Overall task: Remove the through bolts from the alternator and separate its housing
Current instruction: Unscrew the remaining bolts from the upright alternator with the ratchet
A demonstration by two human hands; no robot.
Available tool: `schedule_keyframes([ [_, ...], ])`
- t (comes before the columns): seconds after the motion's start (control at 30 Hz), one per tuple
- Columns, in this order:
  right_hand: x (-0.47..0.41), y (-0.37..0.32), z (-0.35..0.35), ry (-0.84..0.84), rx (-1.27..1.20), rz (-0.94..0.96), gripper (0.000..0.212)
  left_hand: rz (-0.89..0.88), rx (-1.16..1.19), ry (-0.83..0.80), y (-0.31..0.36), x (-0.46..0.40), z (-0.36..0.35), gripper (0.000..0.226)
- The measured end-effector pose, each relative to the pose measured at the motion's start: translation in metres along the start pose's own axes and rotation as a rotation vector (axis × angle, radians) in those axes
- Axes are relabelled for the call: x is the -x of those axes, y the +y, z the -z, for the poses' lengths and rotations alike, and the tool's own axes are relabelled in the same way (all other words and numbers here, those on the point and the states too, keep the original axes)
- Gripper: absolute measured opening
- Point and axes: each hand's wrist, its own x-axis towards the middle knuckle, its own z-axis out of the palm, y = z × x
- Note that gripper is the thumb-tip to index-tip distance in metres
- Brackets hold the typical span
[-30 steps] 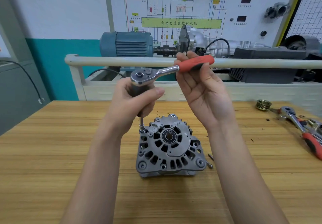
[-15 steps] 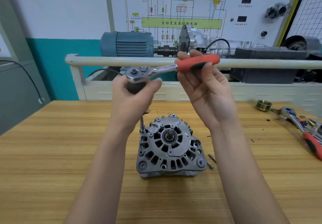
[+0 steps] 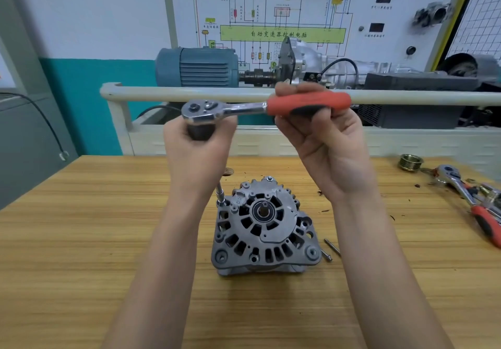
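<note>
— Where does the alternator sit?

— The grey cast-metal alternator (image 3: 264, 228) stands on the pale wooden worktop (image 3: 81, 240), its shaft end facing up, between the person's two forearms.

— And the tool?

— A chrome ratchet wrench with a red and black handle (image 3: 260, 107) is held level above it. The left hand (image 3: 199, 156) is wrapped round the dark grip just beneath the ratchet head, fingers curled closed about it. A thin steel extension bar with a socket (image 3: 220, 195) comes out below that hand and runs down, slightly tilted, to the upper left corner of the alternator housing, where the socket meets a bolt position.

— The right hand?

— The right hand (image 3: 325, 145) holds the red handle, the palm turned towards the camera, the fingers curled over the top of the handle and the thumb beneath it.

— Anything loose beside the alternator?

— Two slim steel through bolts (image 3: 330, 251) lie on the worktop just beside its lower right corner. One more bolt head (image 3: 269, 178) shows at the top edge of the housing.

— What else is on the worktop?

— Far right, a brass-coloured grooved pulley (image 3: 410, 162), and near it a second red-handled ratchet wrench (image 3: 471, 199) lying with small metal parts I cannot make out. Behind the worktop runs a cream rail (image 3: 189, 95), with a blue electric motor (image 3: 196, 66) behind it and a wiring-diagram board (image 3: 273, 15) on the wall.
</note>
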Motion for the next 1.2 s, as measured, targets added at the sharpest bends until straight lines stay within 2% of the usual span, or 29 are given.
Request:
schedule_keyframes([
  [0.07, -0.003, 0.004, 0.003, 0.133, -0.136, -0.056, 0.025, -0.027, 0.025, -0.173, 0.002, 0.001, 0.001, 0.027],
  [0.13, -0.003, 0.006, 0.006, 0.183, -0.204, -0.083, 0.028, 0.003, 0.093, -0.332, 0.002, 0.000, 0.005, 0.026],
  [0.27, -0.002, 0.004, 0.007, 0.065, -0.182, -0.083, 0.028, 0.110, 0.071, -0.467, 0.000, -0.005, 0.016, 0.030],
  [0.33, 0.000, 0.000, 0.008, -0.045, -0.095, -0.043, 0.029, 0.122, 0.093, -0.397, 0.000, -0.005, 0.015, 0.032],
  [0.43, 0.004, -0.007, 0.007, -0.137, 0.213, 0.040, 0.027, 0.143, 0.079, -0.079, -0.002, -0.003, 0.003, 0.038],
  [0.5, 0.004, -0.007, 0.005, -0.144, 0.242, 0.068, 0.029, 0.135, 0.043, 0.060, -0.003, -0.001, -0.005, 0.037],
  [0.57, 0.002, -0.004, 0.006, -0.082, 0.106, 0.044, 0.032, 0.087, 0.022, 0.043, -0.003, 0.000, -0.003, 0.034],
  [0.6, 0.000, -0.002, 0.007, -0.027, 0.030, 0.019, 0.030, 0.058, 0.025, -0.028, -0.003, 0.000, 0.000, 0.033],
  [0.7, -0.003, 0.005, 0.009, 0.132, -0.157, -0.069, 0.026, 0.029, 0.064, -0.384, 0.000, -0.001, 0.009, 0.027],
  [0.77, -0.003, 0.007, 0.010, 0.133, -0.211, -0.092, 0.028, 0.041, 0.071, -0.508, 0.001, -0.002, 0.014, 0.024],
  [0.83, -0.002, 0.006, 0.010, 0.067, -0.190, -0.080, 0.028, 0.045, 0.043, -0.495, 0.002, -0.003, 0.017, 0.029],
  [0.9, -0.001, 0.001, 0.010, -0.042, -0.126, -0.044, 0.032, 0.043, 0.041, -0.394, 0.004, -0.003, 0.015, 0.030],
  [1.0, 0.003, -0.006, 0.011, -0.141, 0.115, 0.041, 0.038, 0.088, 0.048, -0.083, 0.002, -0.001, 0.001, 0.032],
  [1.07, 0.003, -0.008, 0.009, -0.129, 0.198, 0.060, 0.035, 0.114, 0.041, 0.063, 0.000, 0.001, -0.006, 0.034],
  [1.13, 0.001, -0.006, 0.010, -0.072, 0.113, 0.042, 0.032, 0.082, 0.011, 0.061, -0.002, 0.000, -0.005, 0.035],
  [1.2, -0.002, 0.000, 0.010, 0.041, -0.050, -0.017, 0.027, 0.036, 0.008, -0.105, -0.003, -0.001, 0.002, 0.029],
])
